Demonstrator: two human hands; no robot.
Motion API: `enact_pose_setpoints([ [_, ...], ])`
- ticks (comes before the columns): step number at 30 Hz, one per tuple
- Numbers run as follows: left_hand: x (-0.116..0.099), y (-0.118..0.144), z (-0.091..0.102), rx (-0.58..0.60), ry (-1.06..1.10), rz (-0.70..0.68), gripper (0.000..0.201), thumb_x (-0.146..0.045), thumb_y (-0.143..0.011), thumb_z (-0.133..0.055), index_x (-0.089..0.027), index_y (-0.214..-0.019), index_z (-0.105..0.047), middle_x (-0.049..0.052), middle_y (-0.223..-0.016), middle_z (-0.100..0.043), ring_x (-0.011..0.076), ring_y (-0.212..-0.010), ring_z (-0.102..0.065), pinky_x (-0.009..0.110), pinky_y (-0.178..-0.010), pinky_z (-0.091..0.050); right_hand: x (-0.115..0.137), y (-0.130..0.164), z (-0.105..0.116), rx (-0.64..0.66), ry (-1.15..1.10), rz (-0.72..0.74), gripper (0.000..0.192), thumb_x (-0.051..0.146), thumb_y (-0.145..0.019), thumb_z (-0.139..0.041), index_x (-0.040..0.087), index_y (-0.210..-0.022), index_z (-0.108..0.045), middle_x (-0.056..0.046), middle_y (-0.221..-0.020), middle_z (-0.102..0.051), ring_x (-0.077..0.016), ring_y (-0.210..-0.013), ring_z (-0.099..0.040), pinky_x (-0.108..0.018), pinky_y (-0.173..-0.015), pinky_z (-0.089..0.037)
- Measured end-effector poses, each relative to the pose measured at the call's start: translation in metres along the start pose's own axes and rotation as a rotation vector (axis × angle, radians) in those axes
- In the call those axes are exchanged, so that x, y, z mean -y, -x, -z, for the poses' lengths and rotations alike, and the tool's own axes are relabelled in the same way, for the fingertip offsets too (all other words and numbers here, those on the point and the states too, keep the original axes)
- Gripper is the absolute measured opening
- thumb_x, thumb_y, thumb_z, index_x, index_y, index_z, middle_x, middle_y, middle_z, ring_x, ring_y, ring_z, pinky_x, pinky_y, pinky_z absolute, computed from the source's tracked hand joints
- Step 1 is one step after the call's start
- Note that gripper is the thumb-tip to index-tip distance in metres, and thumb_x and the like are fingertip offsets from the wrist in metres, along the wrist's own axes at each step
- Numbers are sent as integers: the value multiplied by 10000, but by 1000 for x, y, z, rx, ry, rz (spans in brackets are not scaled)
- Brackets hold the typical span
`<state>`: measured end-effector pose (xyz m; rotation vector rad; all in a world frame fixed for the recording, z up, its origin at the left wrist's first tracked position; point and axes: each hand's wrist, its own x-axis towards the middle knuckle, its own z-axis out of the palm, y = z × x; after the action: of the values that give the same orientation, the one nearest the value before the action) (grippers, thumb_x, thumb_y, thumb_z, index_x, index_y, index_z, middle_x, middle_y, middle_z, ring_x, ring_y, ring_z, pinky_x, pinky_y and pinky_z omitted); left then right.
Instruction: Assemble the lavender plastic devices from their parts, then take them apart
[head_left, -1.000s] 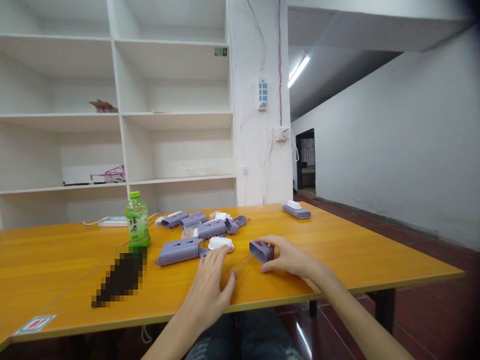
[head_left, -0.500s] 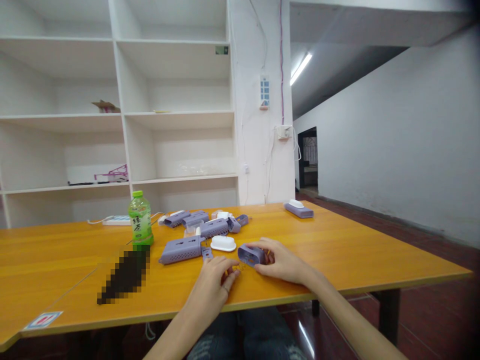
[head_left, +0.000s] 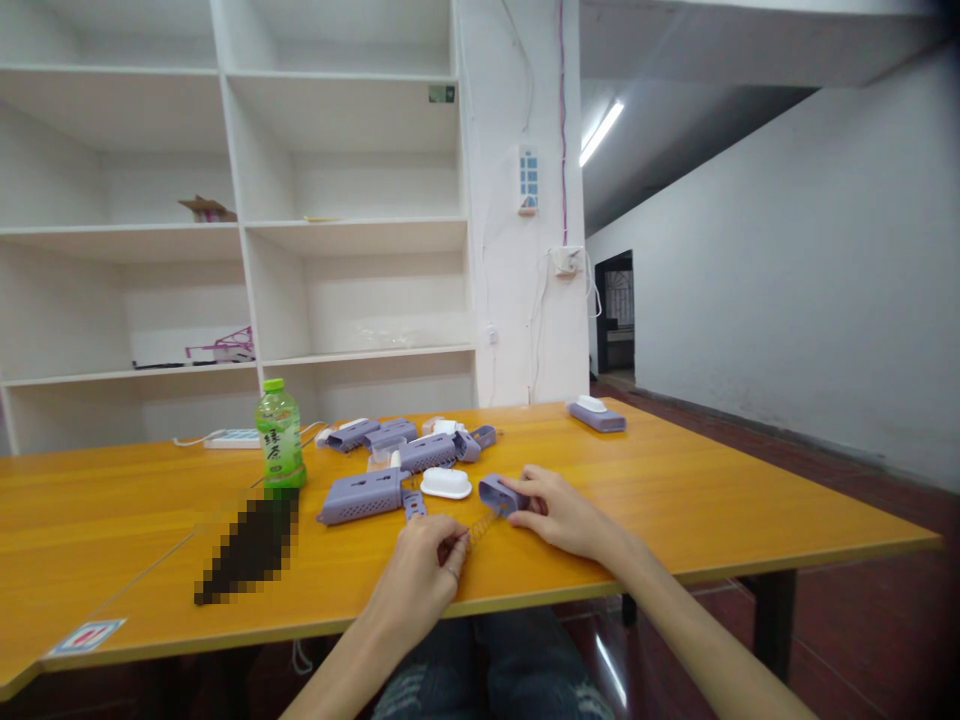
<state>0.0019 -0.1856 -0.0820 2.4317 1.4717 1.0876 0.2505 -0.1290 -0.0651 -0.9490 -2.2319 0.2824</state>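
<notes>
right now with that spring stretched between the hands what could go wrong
The left hand pinches one end of the thin spring; if it slips, the spring could snap toward the fingers. The right hand only lightly holds the small purple cap, which could slide into the white lid beside it.

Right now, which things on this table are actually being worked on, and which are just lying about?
In hand:
- left hand pinching one end of the coiled spring
- right hand holding the small purple housing at the spring's other end

Lying about:
- white oval cap
- long purple perforated case
- green drink bottle
- purple parts pile
- purple-and-white unit at the far edge
</notes>
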Motion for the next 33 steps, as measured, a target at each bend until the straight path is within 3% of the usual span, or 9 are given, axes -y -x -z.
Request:
enact_pose_setpoints([
  [6, 8, -2, 1, -17, -52, 79, 203, -247, -926, -498, -211, -881, -693, 37, -778, -686, 209, -750, -631, 289, -669, -400, -17, 2, 8, -42, 21, -43, 408, 269, -824, -754, 305, -1226, -695, 10, -812, -538, -158, -721, -522, -282, -688, -416],
  [11, 9, -5, 10, -80, -372, 207, 298, -336, -963, -473, -196, -1216, -544, 122, -1132, -650, 297, -936, -666, 352, -744, -436, -17, -2, -2, -77, -24, -80, 503, 346, -790, -786, 253, -1269, -664, 1, -848, -554, -147, -672, -543, -274, -628, -471],
  [14, 16, -7, 17, -57, -439, 294, 296, -374, -959, -493, -191, -1192, -490, 129, -1139, -650, 320, -944, -677, 358, -726, -442, -12, -3, -8, -91, -66, -63, 432, 345, -842, -726, 234, -1254, -663, -31, -973, -595, -140, -708, -601, -270, -650, -527],
  [18, 28, -10, 20, -53, -305, 192, 125, -266, -941, -513, -219, -1056, -494, 76, -1082, -636, 266, -1007, -644, 336, -828, -438, -5, -1, -10, -100, -90, -27, 349, 279, -889, -642, 221, -1233, -668, -81, -1199, -601, -156, -850, -662, -298, -793, -573],
  [20, 30, -11, 19, -72, -238, 143, 86, -230, -926, -516, -231, -1012, -506, 60, -1083, -608, 242, -971, -633, 324, -826, -436, -3, 1, -11, -74, -86, -4, 350, 283, -883, -645, 230, -1228, -678, -95, -1312, -578, -199, -1016, -660, -330, -895, -563],
  [23, 30, -12, 17, -80, -152, 96, 46, -224, -913, -518, -238, -951, -541, 42, -1037, -586, 216, -875, -618, 298, -754, -438, 3, 4, -16, -28, -62, 23, 436, 308, -848, -697, 241, -1277, -660, -106, -1431, -530, -282, -1287, -529, -435, -1098, -435],
  [25, 30, -13, 16, -90, -94, 56, 29, -238, -906, -534, -234, -908, -563, 26, -965, -583, 198, -820, -600, 279, -719, -431, 11, 4, -21, -25, -44, 50, 476, 282, -850, -694, 243, -1320, -626, -104, -1459, -511, -286, -1349, -468, -466, -1165, -341],
  [30, 21, -14, 14, -86, 148, -30, 144, -349, -901, -606, -210, -867, -595, -40, -698, -503, 139, -631, -494, 235, -598, -370, 43, -2, -30, -79, 93, 237, 597, 169, -851, -687, 267, -1412, -509, -91, -1453, -499, -246, -1320, -474, -410, -1120, -386],
  [33, 9, -13, 16, -9, 367, -36, 204, -395, -891, -637, -193, -871, -619, -59, -651, -474, 108, -582, -448, 217, -549, -338, 54, -6, -28, -53, 227, 318, 433, 180, -930, -616, 281, -1348, -566, -84, -1356, -592, -250, -1258, -518, -414, -1054, -407],
])
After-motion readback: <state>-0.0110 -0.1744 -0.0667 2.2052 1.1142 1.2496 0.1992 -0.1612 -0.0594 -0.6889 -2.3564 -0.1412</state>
